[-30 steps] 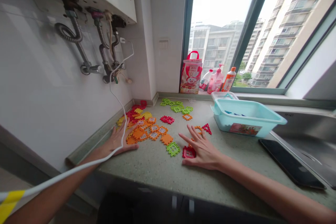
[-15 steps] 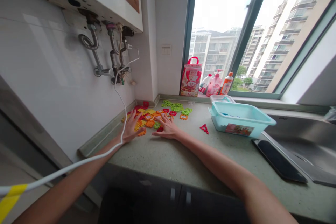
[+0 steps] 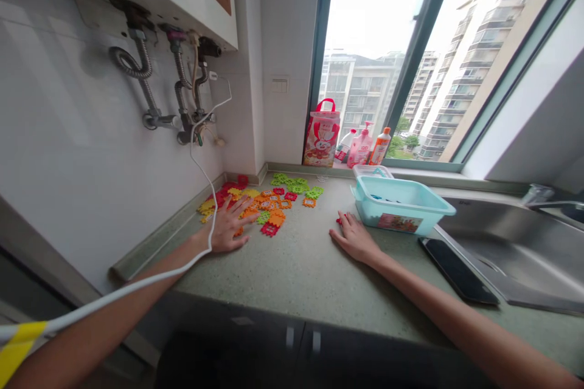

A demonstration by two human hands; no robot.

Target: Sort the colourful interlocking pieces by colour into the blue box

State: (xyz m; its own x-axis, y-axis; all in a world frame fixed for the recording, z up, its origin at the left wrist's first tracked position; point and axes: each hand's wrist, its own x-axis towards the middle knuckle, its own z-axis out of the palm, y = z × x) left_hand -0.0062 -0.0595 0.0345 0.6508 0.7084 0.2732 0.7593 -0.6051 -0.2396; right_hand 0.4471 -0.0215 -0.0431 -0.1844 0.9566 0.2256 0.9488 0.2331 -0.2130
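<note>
- The left hand [image 3: 228,231] lies flat and released on the bench [image 3: 292,267], its fingers spread over the near edge of the heap of interlocking plastic tiles [image 3: 260,203], as it did a second ago.
- The tiles, scattered loosely a second ago, now sit bunched closer against the wall, with a red tile [image 3: 270,229] at the near edge.
- The right hand [image 3: 356,238] has left the heap and now rests open, palm down, just beside the light blue plastic bin [image 3: 401,206]; its fingertips touch a small red triangle piece [image 3: 339,220].
- A black phone [image 3: 456,270] lies near the sink [image 3: 511,249].
</note>
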